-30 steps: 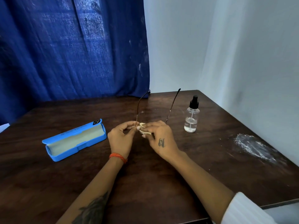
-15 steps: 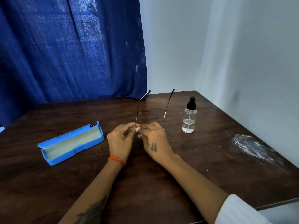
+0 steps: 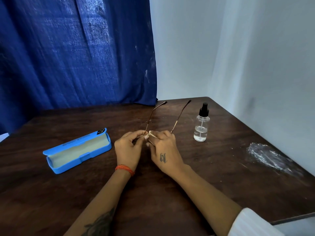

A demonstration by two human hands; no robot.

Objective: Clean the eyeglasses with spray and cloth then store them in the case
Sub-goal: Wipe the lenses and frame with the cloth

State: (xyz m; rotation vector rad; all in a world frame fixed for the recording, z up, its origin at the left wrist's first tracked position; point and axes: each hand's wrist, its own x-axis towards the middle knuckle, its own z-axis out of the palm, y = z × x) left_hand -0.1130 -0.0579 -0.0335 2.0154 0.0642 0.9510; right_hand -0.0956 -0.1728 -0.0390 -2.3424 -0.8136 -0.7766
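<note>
Over the middle of the dark bench [image 3: 170, 201], the left hand [image 3: 128, 150] pinches the eyeglasses [image 3: 179, 116] at the frame front while the right hand [image 3: 164, 150] grips a small pale cloth [image 3: 151, 133] against them, both temple arms pointing away from the person. One open blue case [image 3: 77, 150] lies left of the hands, one spray bottle [image 3: 201, 125] stands upright to their right.
</note>
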